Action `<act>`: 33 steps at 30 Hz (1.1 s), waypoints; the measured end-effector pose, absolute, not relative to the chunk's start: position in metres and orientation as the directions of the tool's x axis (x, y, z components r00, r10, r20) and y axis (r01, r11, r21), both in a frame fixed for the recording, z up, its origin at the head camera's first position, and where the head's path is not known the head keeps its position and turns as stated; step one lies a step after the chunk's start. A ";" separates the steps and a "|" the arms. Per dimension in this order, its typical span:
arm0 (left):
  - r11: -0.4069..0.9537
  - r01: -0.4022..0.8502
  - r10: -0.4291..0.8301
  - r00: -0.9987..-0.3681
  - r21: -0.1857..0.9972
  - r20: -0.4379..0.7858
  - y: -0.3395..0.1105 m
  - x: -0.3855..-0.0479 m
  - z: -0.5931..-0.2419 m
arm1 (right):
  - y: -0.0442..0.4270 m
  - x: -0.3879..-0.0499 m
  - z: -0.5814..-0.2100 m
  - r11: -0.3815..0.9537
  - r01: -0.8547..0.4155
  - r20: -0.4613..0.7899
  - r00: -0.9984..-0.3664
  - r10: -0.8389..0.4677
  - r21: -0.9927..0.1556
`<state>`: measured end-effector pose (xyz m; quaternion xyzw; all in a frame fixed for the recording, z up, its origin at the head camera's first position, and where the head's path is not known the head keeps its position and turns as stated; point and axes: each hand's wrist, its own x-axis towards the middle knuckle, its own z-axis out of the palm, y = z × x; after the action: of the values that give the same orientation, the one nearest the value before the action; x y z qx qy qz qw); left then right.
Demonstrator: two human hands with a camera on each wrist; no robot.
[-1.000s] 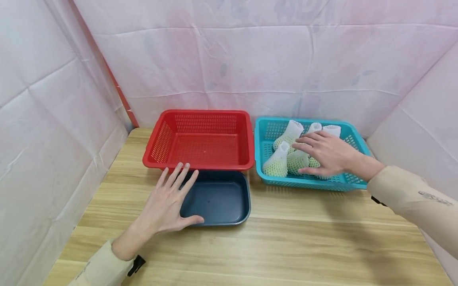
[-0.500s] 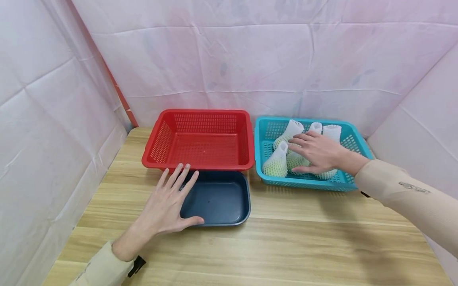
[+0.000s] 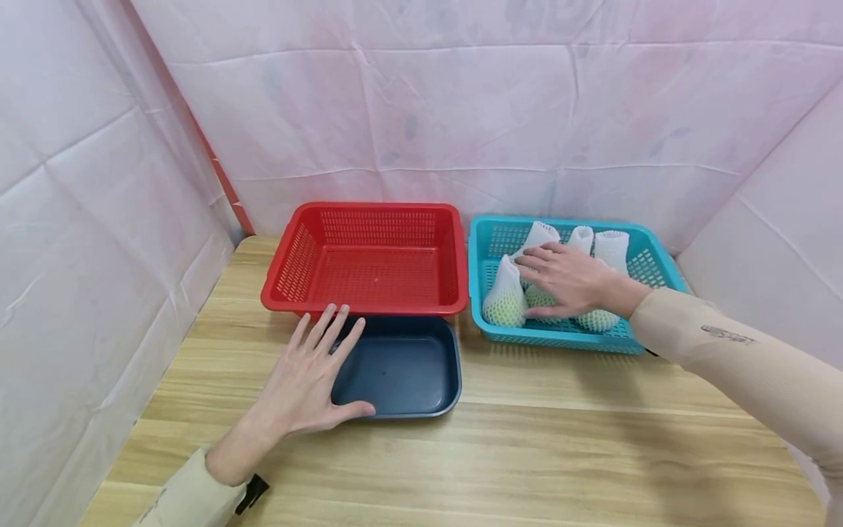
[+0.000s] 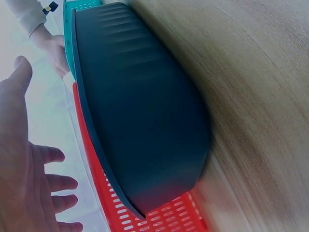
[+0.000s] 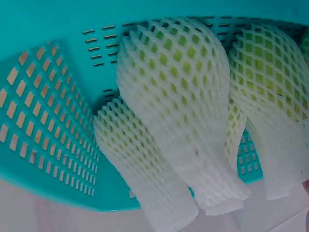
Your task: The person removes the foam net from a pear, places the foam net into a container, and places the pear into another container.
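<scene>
My right hand (image 3: pixel 569 278) is over the teal basket (image 3: pixel 648 241), palm down, fingers pointing left. Its fingertips reach the foam net sleeve of the front-left green fruit (image 3: pixel 505 304); whether they touch it is hard to tell. Several green fruits in white foam nets lie in this basket, some partly hidden by the hand. In the right wrist view, netted fruit (image 5: pixel 176 82) fills the middle, with only a sliver of hand at the right edge. My left hand (image 3: pixel 309 377) is spread at the left end of the dark blue tray (image 3: pixel 402 366), holding nothing.
A red basket (image 3: pixel 378 274) with nothing in it stands behind the blue tray and left of the teal basket. All three rest on a wooden table (image 3: pixel 500 454). A pale cloth (image 3: pixel 461 110) hangs behind and at both sides.
My right hand has moved left across the teal basket, toward the front-left fruit. That fruit's sleeve top has shifted a little left. My left hand has stayed nearly still.
</scene>
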<state>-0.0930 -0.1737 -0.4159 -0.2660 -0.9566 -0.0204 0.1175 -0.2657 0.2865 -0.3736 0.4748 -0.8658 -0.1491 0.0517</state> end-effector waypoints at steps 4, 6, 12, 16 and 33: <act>0.857 0.515 0.505 -0.829 -0.025 0.239 -0.174 -0.092 -0.417 | 0.280 -0.268 -0.376 0.502 -0.812 -0.051 -0.539 -0.841 0.299; 0.856 0.516 0.507 -0.828 -0.026 0.241 -0.175 -0.092 -0.417 | 0.277 -0.269 -0.378 0.496 -0.811 -0.054 -0.536 -0.842 0.309; 0.856 0.516 0.507 -0.827 -0.029 0.241 -0.175 -0.091 -0.420 | 0.270 -0.272 -0.383 0.480 -0.807 -0.095 -0.538 -0.837 0.343; 0.855 0.518 0.506 -0.825 -0.022 0.251 -0.176 -0.091 -0.421 | 0.265 -0.273 -0.384 0.480 -0.806 -0.119 -0.545 -0.830 0.347; 0.853 0.521 0.509 -0.816 -0.032 0.274 -0.178 -0.090 -0.423 | 0.247 -0.274 -0.392 0.479 -0.805 -0.203 -0.564 -0.800 0.350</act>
<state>-0.0899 -0.1781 -0.4233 -0.2702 -0.9527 -0.0224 0.1376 -0.2738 0.2466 -0.3919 0.4667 -0.8599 -0.2066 -0.0058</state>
